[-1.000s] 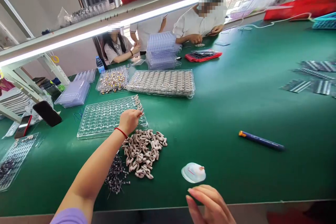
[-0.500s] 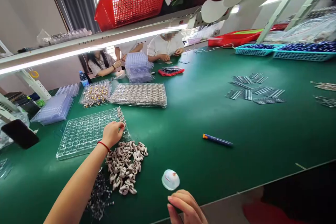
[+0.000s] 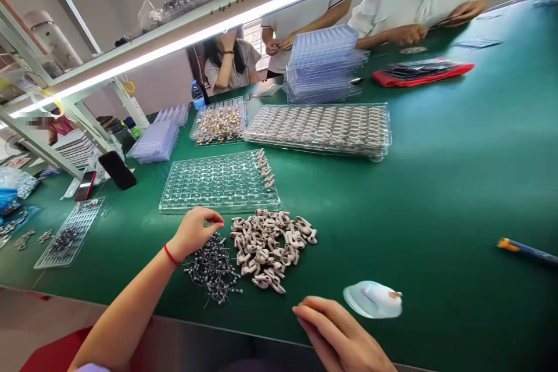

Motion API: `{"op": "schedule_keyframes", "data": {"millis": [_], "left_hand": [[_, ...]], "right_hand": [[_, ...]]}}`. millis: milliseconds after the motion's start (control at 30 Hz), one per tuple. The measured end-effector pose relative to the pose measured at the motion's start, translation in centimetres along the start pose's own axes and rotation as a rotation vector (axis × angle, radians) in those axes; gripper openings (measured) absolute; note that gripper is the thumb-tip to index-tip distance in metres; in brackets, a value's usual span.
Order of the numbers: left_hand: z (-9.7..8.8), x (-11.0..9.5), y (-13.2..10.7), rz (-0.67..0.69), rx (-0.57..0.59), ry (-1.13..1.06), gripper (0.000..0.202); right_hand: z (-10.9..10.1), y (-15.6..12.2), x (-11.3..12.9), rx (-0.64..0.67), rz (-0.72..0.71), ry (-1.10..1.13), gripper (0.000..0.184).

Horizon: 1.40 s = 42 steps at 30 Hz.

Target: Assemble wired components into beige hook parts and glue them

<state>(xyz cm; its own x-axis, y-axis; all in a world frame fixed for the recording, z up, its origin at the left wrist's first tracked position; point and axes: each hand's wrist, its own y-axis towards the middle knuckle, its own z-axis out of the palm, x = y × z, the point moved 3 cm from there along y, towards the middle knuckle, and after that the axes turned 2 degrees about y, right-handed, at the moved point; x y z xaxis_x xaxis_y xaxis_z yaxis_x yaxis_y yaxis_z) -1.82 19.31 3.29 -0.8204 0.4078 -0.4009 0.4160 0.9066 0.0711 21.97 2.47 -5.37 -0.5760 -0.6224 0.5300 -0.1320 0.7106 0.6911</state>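
Note:
My left hand [image 3: 195,231], a red string at its wrist, hovers over a heap of small dark pins [image 3: 213,268] with thumb and fingertips pinched together; whatever they hold is too small to see. Right of the pins lies a pile of beige curved pieces [image 3: 270,247]. Beyond them a clear cell tray [image 3: 209,183] holds a few beige pieces in its right column. My right hand [image 3: 342,337] rests near the table's front edge, fingers stretched out and empty, beside a small clear dish [image 3: 372,299].
Filled clear trays [image 3: 320,128] and a tray of yellow-white parts [image 3: 218,122] lie further back, with stacked empty trays [image 3: 325,64]. Other people sit across the green table [image 3: 457,186]. A blue pen [image 3: 525,251] lies at right, phones [image 3: 115,170] and a small tray [image 3: 70,232] at left.
My left hand has drawn back from the right column of the cell tray to the pin heap. The view has swung left and down; my right hand stays by the dish.

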Motion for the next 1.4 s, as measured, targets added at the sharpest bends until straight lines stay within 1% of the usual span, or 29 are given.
{"op": "schedule_keyframes", "data": {"millis": [67, 167, 267, 400, 467, 533, 633, 767, 867, 967, 1067, 1233, 1300, 1400], "left_hand": [[0.1, 0.2, -1.6, -0.01, 0.021, 0.019, 0.011], [0.7, 0.3, -2.6, -0.019, 0.051, 0.053, 0.013], [1.7, 0.1, -2.4, -0.042, 0.072, 0.091, 0.012], [2.7, -0.3, -1.3, -0.065, 0.1, 0.102, 0.005], [2.8, -0.6, -0.8, -0.061, 0.106, 0.069, 0.009], [2.7, -0.8, -0.5, -0.06, 0.091, 0.007, 0.011], [2.2, -1.1, -0.6, -0.083, 0.027, -0.133, 0.008], [1.9, -1.1, -1.3, -0.151, -0.06, -0.36, 0.01], [2.3, -0.9, -1.5, -0.187, -0.077, -0.547, 0.013], [2.6, -1.0, -1.6, -0.207, -0.08, -0.707, 0.017], [3.0, -1.9, -2.1, -0.214, -0.035, -0.836, 0.023], [4.3, -3.9, -3.4, -0.208, 0.123, -0.998, 0.03], [4.8, -4.0, -3.4, -0.21, 0.157, -1.045, 0.035], [5.0, -3.4, -3.0, -0.208, 0.2, -1.08, 0.041]], "right_hand": [[0.6, 1.3, 0.1, 0.039, 0.06, -0.016, 0.022], [1.6, 2.7, 0.0, 0.083, 0.126, -0.051, 0.024], [2.2, 3.2, -0.1, 0.083, 0.132, -0.097, 0.028], [2.6, 3.0, -0.1, 0.097, 0.168, -0.103, 0.028], [2.4, 2.9, -0.1, 0.111, 0.188, -0.096, 0.028], [2.1, 2.9, -0.2, 0.118, 0.204, -0.086, 0.028], [1.6, 2.8, -0.3, 0.111, 0.216, -0.068, 0.027], [1.1, 3.0, -0.1, 0.052, 0.214, -0.055, 0.019], [1.2, 3.9, 0.5, -0.014, 0.17, 0.011, 0.01], [1.6, 5.4, 1.1, -0.047, 0.131, 0.104, 0.01], [2.3, 6.7, 1.4, -0.04, 0.137, 0.148, 0.014], [3.6, 8.0, 1.1, -0.013, 0.157, 0.217, 0.025], [4.1, 8.4, 0.9, 0.014, 0.156, 0.25, 0.026], [4.5, 8.8, 0.6, 0.047, 0.164, 0.299, 0.023]]}}
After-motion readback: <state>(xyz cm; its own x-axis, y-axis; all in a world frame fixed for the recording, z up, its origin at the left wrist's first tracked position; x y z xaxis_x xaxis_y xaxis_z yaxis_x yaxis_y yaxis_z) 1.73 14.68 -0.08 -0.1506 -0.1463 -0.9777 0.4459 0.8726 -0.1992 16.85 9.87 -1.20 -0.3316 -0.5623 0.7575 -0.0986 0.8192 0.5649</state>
